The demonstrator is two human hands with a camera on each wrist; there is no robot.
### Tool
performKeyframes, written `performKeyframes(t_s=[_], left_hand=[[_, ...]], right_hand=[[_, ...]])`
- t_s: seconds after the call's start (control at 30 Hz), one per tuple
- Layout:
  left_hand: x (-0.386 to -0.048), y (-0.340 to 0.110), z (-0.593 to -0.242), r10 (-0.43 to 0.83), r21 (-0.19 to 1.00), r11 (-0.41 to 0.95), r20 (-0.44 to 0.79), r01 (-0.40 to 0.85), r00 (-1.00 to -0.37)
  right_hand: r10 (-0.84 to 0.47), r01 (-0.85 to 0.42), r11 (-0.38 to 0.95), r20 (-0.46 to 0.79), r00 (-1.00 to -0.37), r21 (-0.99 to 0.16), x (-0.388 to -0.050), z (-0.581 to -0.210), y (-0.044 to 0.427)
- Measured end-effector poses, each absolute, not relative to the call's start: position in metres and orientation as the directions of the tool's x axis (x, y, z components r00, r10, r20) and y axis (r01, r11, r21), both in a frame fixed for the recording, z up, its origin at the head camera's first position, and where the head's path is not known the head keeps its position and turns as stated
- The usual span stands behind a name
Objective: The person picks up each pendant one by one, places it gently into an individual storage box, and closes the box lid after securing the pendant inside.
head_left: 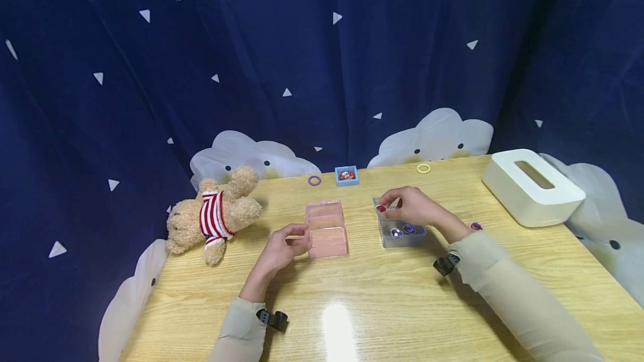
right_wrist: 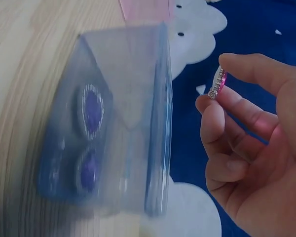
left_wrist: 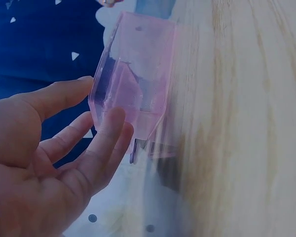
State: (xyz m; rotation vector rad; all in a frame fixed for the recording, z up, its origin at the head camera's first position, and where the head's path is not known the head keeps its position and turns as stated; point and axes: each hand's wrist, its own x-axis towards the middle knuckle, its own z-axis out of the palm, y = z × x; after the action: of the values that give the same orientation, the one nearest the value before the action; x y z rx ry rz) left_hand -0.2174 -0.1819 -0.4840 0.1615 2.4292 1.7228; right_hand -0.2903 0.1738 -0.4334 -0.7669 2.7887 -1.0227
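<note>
My left hand [head_left: 287, 247] touches the left side of an open clear pink box [head_left: 327, 243] with loosely bent fingers. In the left wrist view, its thumb [left_wrist: 64, 96] lies at the box's rim. With thumb and fingertips, my right hand [head_left: 412, 205] pinches a red gem ornament [right_wrist: 219, 83] with a beaded silvery rim. That ornament is held above a clear bluish box [head_left: 402, 242], apart from it. Inside the bluish box are two purple gem ornaments [right_wrist: 92, 111]. The pink box's inside shows no item.
A teddy bear [head_left: 216, 218] lies at the left. Along the back are a purple ring [head_left: 314, 180], a small blue tray [head_left: 347, 183] with a red item, and a yellow ring [head_left: 424, 168]. Another purple gem ornament [head_left: 476, 227] lies by the right forearm, near a white tissue box [head_left: 533, 187].
</note>
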Motion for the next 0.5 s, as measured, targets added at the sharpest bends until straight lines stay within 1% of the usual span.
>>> performKeyframes(t_s=[0.17,0.4,0.5], left_hand=[[-0.218,-0.182,-0.484,0.178,0.944,0.331,-0.063,0.000,-0.982],[-0.218,-0.182,-0.485,0.172,0.945,0.327,-0.065,-0.005,-0.983],[-0.218,-0.182,-0.485,0.176,0.946,0.325,-0.065,-0.005,-0.982]], right_hand=[[-0.514,-0.437,0.636,0.074,-0.855,-0.637,-0.289,-0.436,0.156],[-0.550,-0.467,0.645,0.056,-0.833,-0.605,-0.289,-0.438,0.135],[-0.580,-0.488,0.619,0.062,-0.813,-0.615,-0.289,-0.437,0.126]])
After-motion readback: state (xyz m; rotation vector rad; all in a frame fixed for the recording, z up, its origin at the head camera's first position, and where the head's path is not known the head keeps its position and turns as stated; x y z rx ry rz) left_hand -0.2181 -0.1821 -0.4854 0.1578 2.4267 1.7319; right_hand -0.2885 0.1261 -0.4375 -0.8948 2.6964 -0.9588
